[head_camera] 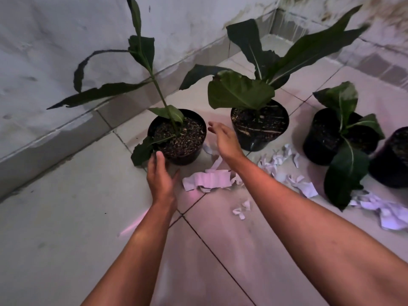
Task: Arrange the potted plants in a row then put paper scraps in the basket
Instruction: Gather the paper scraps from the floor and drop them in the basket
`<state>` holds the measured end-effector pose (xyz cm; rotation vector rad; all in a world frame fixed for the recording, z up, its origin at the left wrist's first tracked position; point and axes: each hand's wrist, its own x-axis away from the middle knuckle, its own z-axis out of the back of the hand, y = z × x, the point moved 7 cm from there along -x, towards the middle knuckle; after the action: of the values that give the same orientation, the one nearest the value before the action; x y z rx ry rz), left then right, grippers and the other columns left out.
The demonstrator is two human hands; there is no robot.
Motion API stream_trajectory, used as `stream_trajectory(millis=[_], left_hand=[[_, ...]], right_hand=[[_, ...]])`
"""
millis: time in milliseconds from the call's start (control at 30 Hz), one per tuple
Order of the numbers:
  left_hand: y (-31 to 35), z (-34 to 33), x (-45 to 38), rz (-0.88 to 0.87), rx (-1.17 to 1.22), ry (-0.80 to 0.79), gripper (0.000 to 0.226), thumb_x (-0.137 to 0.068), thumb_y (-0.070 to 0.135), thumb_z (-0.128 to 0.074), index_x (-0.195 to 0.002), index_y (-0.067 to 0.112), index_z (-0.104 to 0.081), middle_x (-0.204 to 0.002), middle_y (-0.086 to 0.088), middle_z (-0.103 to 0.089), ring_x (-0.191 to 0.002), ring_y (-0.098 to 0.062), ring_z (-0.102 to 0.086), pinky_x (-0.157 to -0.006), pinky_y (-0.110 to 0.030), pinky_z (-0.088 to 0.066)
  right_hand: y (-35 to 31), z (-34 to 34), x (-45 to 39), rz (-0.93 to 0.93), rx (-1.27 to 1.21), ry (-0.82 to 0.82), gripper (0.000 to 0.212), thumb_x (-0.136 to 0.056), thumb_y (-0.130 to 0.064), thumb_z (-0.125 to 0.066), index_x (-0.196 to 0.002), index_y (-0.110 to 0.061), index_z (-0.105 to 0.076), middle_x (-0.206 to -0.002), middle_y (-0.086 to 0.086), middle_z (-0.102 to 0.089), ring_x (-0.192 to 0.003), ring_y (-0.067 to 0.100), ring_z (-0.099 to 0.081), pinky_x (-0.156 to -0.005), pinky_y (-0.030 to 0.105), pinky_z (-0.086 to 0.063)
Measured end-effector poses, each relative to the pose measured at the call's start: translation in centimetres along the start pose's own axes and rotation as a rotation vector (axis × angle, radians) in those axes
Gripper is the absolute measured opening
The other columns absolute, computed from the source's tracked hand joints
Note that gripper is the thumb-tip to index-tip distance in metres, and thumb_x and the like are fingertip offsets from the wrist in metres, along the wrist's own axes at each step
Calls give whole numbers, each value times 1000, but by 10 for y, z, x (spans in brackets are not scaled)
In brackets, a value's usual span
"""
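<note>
Several black pots with green plants stand on the tiled floor. The leftmost pot [177,138] holds a tall thin plant. My left hand [160,177] is open at its near left side, fingertips close to the rim. My right hand [225,140] is open just right of that pot, not touching it. A second pot [260,125] with broad leaves stands to the right, then a third pot [324,138], and a fourth pot [390,157] cut off by the right edge. White paper scraps [209,180] lie on the floor in front of the pots. No basket is in view.
A stained white wall [55,62] with a grey skirting runs along the left and meets another wall at the far corner. More crumpled paper [388,213] lies at the right. Open floor tiles [66,228] spread at the near left.
</note>
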<state>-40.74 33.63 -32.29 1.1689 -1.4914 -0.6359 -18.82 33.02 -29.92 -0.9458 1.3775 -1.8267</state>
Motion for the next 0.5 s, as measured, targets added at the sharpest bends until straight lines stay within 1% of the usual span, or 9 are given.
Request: stream_trajectory(millis=[67, 133, 200, 267, 300, 333, 400, 433, 500], left_hand=[[-10, 12, -2, 28, -26, 39, 40, -107, 25, -48, -147, 18, -52, -150, -7, -55, -135, -25, -54, -96, -42, -54], [-24, 20, 4, 17, -128, 39, 39, -105, 15, -49, -143, 17, -54, -151, -10, -55, -138, -29, -53, -105, -43, -50], [-34, 18, 19, -54, -355, -41, 42, -104, 14, -52, -146, 16, -52, -152, -7, -54, -140, -24, -51, -113, -38, -42], [-44, 4, 38, -127, -571, -203, 52, -103, 26, -57, -153, 18, -44, -154, 0, -48, -138, -13, -45, -110, -27, -37], [-51, -5, 45, -140, -641, -292, 60, -101, 34, -60, -156, 19, -39, -154, 2, -44, -140, -12, -42, -111, -27, -35], [-57, -14, 49, -164, -715, -364, 70, -98, 42, -62, -158, 20, -34, -157, 1, -39, -145, -15, -37, -117, -32, -32], [-68, -29, 51, -231, -950, -456, 84, -94, 50, -63, -161, 18, -24, -168, -5, -24, -157, -25, -17, -129, -47, -11], [-73, -35, 52, -248, -1061, -477, 88, -95, 51, -63, -163, 17, -19, -172, -6, -16, -160, -26, -6, -128, -47, 2], [-81, -47, 57, -273, -1175, -519, 93, -94, 53, -61, -164, 17, -12, -174, -5, -5, -161, -24, 7, -125, -46, 10]], right_hand=[[5, 6, -8, 30, 218, -74, 40, -103, -9, -45, -139, -7, -62, -143, 12, -63, -135, 23, -57, -119, 36, -40], [11, 0, -9, 68, 484, -266, 46, -101, -8, -45, -146, -7, -55, -151, 15, -56, -142, 29, -50, -120, 38, -36], [22, -9, -2, 113, 761, -447, 47, -103, -21, -45, -148, -11, -53, -156, 16, -49, -144, 35, -44, -119, 46, -36], [31, -11, 7, 190, 1007, -529, 53, -103, -36, -40, -151, -18, -49, -164, 13, -38, -146, 39, -36, -117, 52, -34], [35, -9, 11, 209, 1044, -541, 57, -100, -41, -37, -152, -20, -48, -166, 12, -35, -146, 39, -35, -116, 53, -35], [39, -5, 15, 231, 1051, -549, 61, -98, -43, -35, -152, -20, -48, -166, 11, -35, -146, 39, -36, -116, 53, -35], [48, 4, 25, 272, 1060, -564, 62, -97, -45, -34, -154, -22, -46, -167, 11, -34, -150, 39, -34, -118, 52, -34], [53, 11, 31, 271, 1073, -569, 60, -100, -45, -34, -156, -24, -43, -168, 10, -32, -153, 38, -29, -121, 51, -30], [60, 27, 42, 247, 1065, -569, 54, -105, -42, -37, -157, -27, -40, -170, 6, -28, -158, 34, -21, -126, 49, -22]])
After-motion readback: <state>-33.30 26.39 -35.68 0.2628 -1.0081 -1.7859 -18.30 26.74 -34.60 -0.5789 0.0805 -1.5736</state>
